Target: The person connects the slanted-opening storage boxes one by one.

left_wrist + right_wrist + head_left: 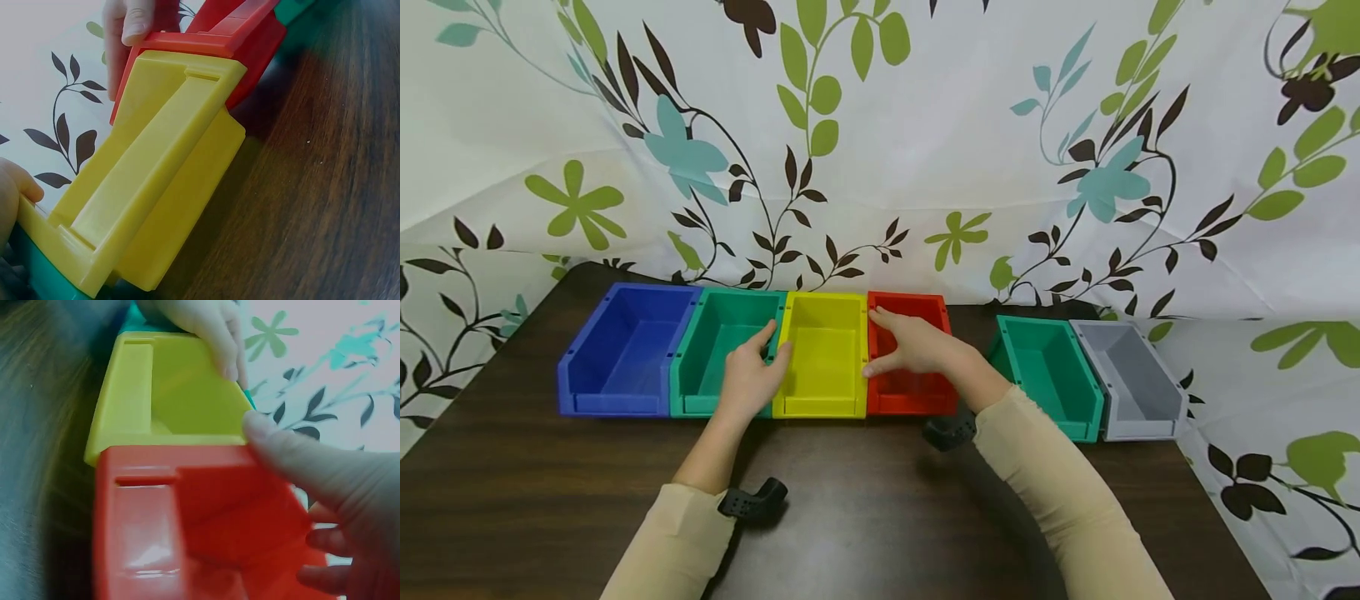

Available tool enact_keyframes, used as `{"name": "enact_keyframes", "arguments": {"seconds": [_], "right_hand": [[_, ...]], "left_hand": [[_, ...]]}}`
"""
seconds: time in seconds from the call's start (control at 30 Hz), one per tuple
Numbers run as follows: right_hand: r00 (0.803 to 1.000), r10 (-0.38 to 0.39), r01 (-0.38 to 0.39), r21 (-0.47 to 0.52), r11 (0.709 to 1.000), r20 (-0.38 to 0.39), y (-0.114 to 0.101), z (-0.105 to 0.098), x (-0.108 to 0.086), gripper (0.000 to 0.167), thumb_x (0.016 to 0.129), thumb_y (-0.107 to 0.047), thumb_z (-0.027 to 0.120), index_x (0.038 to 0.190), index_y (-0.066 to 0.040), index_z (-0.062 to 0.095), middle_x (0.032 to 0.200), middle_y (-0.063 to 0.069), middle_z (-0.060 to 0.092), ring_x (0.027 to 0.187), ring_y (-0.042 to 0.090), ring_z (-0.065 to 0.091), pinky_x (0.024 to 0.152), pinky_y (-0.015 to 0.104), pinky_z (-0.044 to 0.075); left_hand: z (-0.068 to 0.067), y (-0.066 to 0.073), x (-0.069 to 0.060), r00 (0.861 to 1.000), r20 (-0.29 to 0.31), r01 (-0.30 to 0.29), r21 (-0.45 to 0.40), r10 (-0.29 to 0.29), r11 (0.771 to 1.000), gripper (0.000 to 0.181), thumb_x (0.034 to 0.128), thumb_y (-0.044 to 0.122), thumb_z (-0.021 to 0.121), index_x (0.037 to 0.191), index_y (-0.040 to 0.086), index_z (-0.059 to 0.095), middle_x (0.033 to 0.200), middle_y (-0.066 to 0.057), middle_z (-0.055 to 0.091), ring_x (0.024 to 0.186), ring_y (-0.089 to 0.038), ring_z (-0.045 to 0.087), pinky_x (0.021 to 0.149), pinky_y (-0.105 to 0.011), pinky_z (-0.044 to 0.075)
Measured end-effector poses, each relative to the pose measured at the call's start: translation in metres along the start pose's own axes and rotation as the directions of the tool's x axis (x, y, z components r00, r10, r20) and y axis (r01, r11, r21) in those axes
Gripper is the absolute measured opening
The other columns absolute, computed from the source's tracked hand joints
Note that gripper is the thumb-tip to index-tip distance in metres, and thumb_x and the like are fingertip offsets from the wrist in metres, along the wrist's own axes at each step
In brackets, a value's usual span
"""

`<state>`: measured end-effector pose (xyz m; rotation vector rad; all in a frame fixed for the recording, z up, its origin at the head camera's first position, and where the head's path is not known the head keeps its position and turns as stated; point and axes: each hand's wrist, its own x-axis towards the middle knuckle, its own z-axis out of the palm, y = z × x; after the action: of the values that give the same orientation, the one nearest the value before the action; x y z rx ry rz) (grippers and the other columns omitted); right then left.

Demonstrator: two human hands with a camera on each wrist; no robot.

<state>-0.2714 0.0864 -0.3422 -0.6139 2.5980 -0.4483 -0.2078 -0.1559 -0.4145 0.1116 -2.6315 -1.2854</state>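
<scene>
My left hand (751, 375) reaches over the left green bin (718, 333), its thumb at the left side wall of the yellow bin (823, 354). That bin stands snug against the red bin (917, 396) on its right. Over the red bin is my right hand (919, 342), with thumb and forefinger spread. In the right wrist view, its thumb (275, 434) touches the seam between red and yellow, and other fingers bend loosely over the red bin. Neither hand carries anything. The yellow and red bins look empty inside.
A blue bin (632, 350) ends the row on the left. Apart to the right stand another green bin (1048, 367) and a grey bin (1131, 375), side by side. All rest on a dark wooden table (857, 508) before a leaf-patterned cloth (962, 125).
</scene>
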Motion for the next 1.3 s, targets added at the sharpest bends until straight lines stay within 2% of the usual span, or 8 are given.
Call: {"name": "enact_keyframes", "arguments": {"seconds": [0.23, 0.4, 0.57, 0.63, 0.77, 0.97, 1.1, 1.3], "right_hand": [[0.995, -0.037, 0.052, 0.174, 0.983, -0.089, 0.022, 0.020, -0.002, 0.097, 0.069, -0.066, 0.069, 0.149, -0.041, 0.019, 0.155, -0.006, 0.030, 0.133, 0.017, 0.036, 0.103, 0.045, 0.043], [0.974, -0.137, 0.165, 0.153, 0.974, -0.181, 0.029, 0.030, -0.005, 0.089, 0.076, -0.066, 0.061, 0.150, -0.034, 0.024, 0.155, -0.009, 0.028, 0.139, 0.017, 0.033, 0.107, 0.046, 0.039], [0.937, -0.214, 0.264, 0.158, 0.952, -0.275, 0.030, 0.041, -0.004, 0.078, 0.087, -0.058, 0.054, 0.151, -0.025, 0.025, 0.158, -0.009, 0.020, 0.144, 0.016, 0.025, 0.111, 0.048, 0.032], [0.923, -0.233, 0.291, 0.159, 0.943, -0.307, 0.030, 0.046, -0.004, 0.074, 0.090, -0.056, 0.051, 0.151, -0.024, 0.024, 0.158, -0.009, 0.017, 0.145, 0.015, 0.023, 0.112, 0.048, 0.031], [0.900, -0.247, 0.319, 0.157, 0.935, -0.359, 0.030, 0.054, -0.005, 0.070, 0.092, -0.054, 0.048, 0.151, -0.024, 0.024, 0.158, -0.010, 0.017, 0.145, 0.015, 0.023, 0.111, 0.047, 0.032], [0.867, -0.267, 0.353, 0.142, 0.925, -0.421, 0.028, 0.059, -0.009, 0.065, 0.094, -0.049, 0.049, 0.150, -0.021, 0.029, 0.157, -0.007, 0.023, 0.143, 0.015, 0.027, 0.110, 0.045, 0.034], [0.867, -0.263, 0.338, 0.112, 0.934, -0.424, 0.026, 0.060, -0.011, 0.064, 0.095, -0.050, 0.047, 0.150, -0.022, 0.028, 0.157, -0.007, 0.023, 0.143, 0.013, 0.027, 0.110, 0.043, 0.034], [0.875, -0.247, 0.307, 0.081, 0.948, -0.417, 0.026, 0.060, -0.011, 0.065, 0.095, -0.052, 0.044, 0.150, -0.024, 0.027, 0.157, -0.009, 0.023, 0.143, 0.013, 0.028, 0.109, 0.043, 0.035]], "left_hand": [[0.000, 0.000, 0.000, 1.000, 0.007, 0.009, -0.004, -0.009, 1.000, 0.058, 0.0947, 0.029, 0.053, 0.143, 0.002, 0.038, 0.143, -0.020, 0.044, 0.125, -0.035, 0.050, 0.094, -0.050, 0.048], [0.001, 0.000, -0.001, 1.000, 0.006, 0.006, -0.003, -0.006, 1.000, 0.057, 0.0949, 0.029, 0.053, 0.143, 0.002, 0.038, 0.142, -0.020, 0.045, 0.110, -0.034, 0.058, 0.076, -0.042, 0.051], [0.001, -0.001, -0.002, 1.000, 0.004, 0.006, -0.007, -0.006, 1.000, 0.057, 0.0952, 0.029, 0.052, 0.143, 0.002, 0.038, 0.142, -0.020, 0.045, 0.118, -0.035, 0.055, 0.080, -0.046, 0.051], [0.001, -0.001, -0.002, 1.000, 0.007, 0.013, -0.009, -0.013, 1.000, 0.057, 0.0952, 0.029, 0.052, 0.143, 0.003, 0.038, 0.142, -0.020, 0.045, 0.105, -0.036, 0.059, 0.069, -0.042, 0.052], [0.000, 0.001, -0.001, 1.000, 0.006, 0.020, -0.016, -0.020, 1.000, 0.057, 0.0946, 0.028, 0.053, 0.143, 0.003, 0.039, 0.142, -0.020, 0.045, 0.080, -0.031, 0.057, 0.048, -0.032, 0.038], [0.001, 0.001, -0.001, 1.000, -0.012, 0.006, -0.012, -0.006, 1.000, 0.057, 0.0939, 0.027, 0.054, 0.142, 0.002, 0.040, 0.134, -0.023, 0.053, 0.063, -0.024, 0.050, 0.044, -0.029, 0.035], [0.002, 0.001, -0.001, 1.000, -0.016, -0.003, -0.003, 0.003, 1.000, 0.056, 0.0939, 0.026, 0.055, 0.142, 0.001, 0.040, 0.117, -0.026, 0.062, 0.049, -0.018, 0.034, 0.042, -0.029, 0.032], [0.002, 0.001, -0.001, 1.000, -0.023, -0.007, -0.004, 0.007, 1.000, 0.055, 0.0938, 0.026, 0.055, 0.142, 0.001, 0.041, 0.114, -0.026, 0.063, 0.047, -0.015, 0.035, 0.041, -0.028, 0.033]]}}
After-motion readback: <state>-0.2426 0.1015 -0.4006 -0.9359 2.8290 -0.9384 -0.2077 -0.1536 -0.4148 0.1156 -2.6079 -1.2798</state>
